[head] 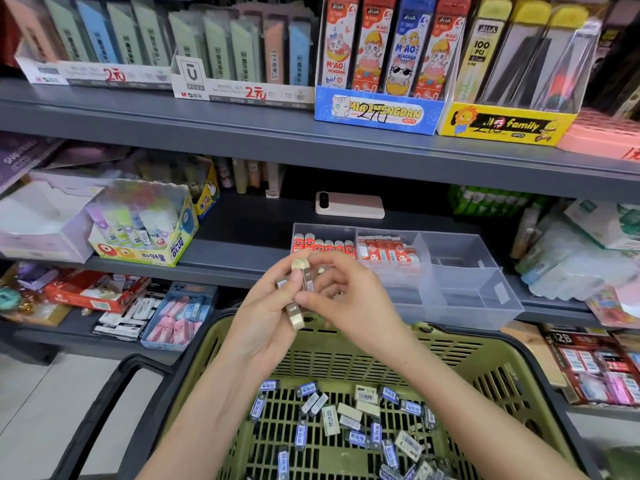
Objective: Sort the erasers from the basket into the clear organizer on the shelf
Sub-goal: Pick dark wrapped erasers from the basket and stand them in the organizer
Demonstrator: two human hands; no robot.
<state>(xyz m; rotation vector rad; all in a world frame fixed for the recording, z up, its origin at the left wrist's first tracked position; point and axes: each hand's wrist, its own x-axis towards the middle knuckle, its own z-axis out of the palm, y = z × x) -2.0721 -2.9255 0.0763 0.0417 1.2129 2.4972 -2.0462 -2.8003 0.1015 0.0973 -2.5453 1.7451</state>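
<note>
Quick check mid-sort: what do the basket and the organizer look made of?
The basket looks like moulded plastic, matte olive green, going by its slotted lattice walls and thick black rim. The organizer seems to be clear rigid plastic, smooth and faintly glossy: you can see straight through its thin walls and dividers.

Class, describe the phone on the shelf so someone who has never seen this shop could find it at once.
Find the dark grey middle shelf, then the clear plastic organizer at its front. Just behind it lies a flat pale pink smartphone. Unlike everything nearby, it is unpackaged, with a dark camera lens at its left end.
</note>
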